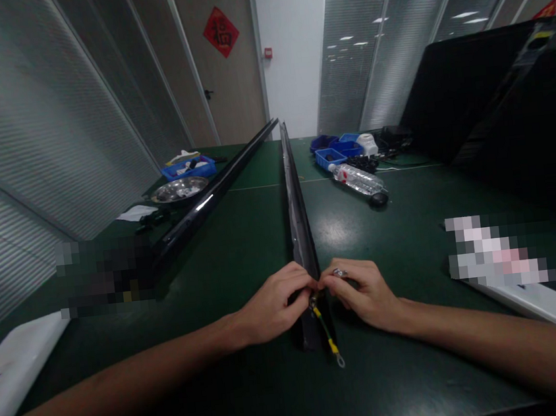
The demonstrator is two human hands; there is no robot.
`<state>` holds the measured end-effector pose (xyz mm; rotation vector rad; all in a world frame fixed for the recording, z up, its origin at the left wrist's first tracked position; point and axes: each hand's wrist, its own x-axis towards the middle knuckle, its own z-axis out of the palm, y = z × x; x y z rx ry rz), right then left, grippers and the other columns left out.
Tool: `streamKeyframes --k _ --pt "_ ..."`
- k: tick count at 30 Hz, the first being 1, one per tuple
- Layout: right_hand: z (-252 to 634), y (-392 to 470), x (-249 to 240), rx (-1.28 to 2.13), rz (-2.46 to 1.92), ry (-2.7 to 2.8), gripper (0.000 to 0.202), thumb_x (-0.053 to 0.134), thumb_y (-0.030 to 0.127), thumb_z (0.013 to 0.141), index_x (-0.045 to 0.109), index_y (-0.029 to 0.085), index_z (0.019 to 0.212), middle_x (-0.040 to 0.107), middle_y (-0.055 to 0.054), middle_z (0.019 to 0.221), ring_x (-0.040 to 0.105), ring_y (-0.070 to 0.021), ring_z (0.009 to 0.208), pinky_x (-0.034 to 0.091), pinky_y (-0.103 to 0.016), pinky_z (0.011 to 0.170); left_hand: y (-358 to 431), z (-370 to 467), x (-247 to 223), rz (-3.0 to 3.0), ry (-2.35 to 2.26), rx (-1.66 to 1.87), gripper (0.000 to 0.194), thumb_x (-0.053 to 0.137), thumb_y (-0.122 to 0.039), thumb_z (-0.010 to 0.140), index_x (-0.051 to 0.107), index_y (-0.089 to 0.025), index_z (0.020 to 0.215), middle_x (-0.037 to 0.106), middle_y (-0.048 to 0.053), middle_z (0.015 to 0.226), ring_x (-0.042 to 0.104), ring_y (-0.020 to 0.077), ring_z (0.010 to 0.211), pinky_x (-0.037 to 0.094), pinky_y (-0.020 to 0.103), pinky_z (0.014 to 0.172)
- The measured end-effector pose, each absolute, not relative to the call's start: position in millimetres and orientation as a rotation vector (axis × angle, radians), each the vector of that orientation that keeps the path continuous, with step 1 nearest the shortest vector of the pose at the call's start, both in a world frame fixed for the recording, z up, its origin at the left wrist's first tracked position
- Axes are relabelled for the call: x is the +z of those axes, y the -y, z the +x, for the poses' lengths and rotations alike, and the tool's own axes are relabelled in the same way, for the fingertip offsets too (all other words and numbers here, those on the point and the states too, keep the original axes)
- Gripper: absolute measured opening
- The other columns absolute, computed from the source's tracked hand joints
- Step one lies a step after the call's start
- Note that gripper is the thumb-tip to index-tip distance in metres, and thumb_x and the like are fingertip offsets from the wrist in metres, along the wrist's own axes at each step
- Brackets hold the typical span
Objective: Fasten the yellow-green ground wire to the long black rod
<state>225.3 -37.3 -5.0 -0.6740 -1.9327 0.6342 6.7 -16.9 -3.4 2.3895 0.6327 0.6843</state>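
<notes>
A long black channel-shaped rail [301, 225] runs away from me down the middle of the table. At its near end, my left hand [281, 303] and my right hand [364, 291] meet with closed fingers. A short yellow-green ground wire [327, 330] hangs below them, a bare ring terminal at its lower end. Its upper end sits at my left fingertips, over the channel. The right thumb and forefinger are pinched together beside it; whatever they hold is hidden. A ring is on a right-hand finger.
A second black rail [216, 191] lies to the left. Beyond it are a metal bowl [180, 190] and a blue tray [188, 168]. At right are a plastic bottle [358, 179], a blue bin [330, 157] and a white device [531, 304]. Another white object [23, 360] lies at left.
</notes>
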Motion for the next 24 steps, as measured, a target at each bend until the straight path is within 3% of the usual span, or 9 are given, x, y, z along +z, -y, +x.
streamKeyframes --k 14,24 --pt "229.7 35.4 -10.6 0.736 -0.626 1.969 0.03 0.049 0.026 0.108 0.072 0.015 0.092 0.063 -0.003 0.077 0.058 -0.0132 0.062 0.047 -0.026 0.059 16.8 6.1 -4.2 2.38 -0.619 0.696 0.017 0.046 -0.009 0.101 0.06 -0.016 0.096 0.063 0.005 0.096 0.057 0.0204 0.097 0.047 0.033 0.088" --pt "228.2 37.6 -9.9 0.634 -0.712 1.916 0.024 0.056 0.023 0.105 0.07 0.015 0.088 0.062 -0.001 0.071 0.056 -0.0112 0.058 0.044 -0.025 0.058 17.6 7.1 -3.2 2.358 -0.614 0.709 0.017 0.047 -0.009 0.101 0.062 -0.016 0.1 0.063 0.005 0.099 0.056 0.0199 0.098 0.045 0.033 0.091"
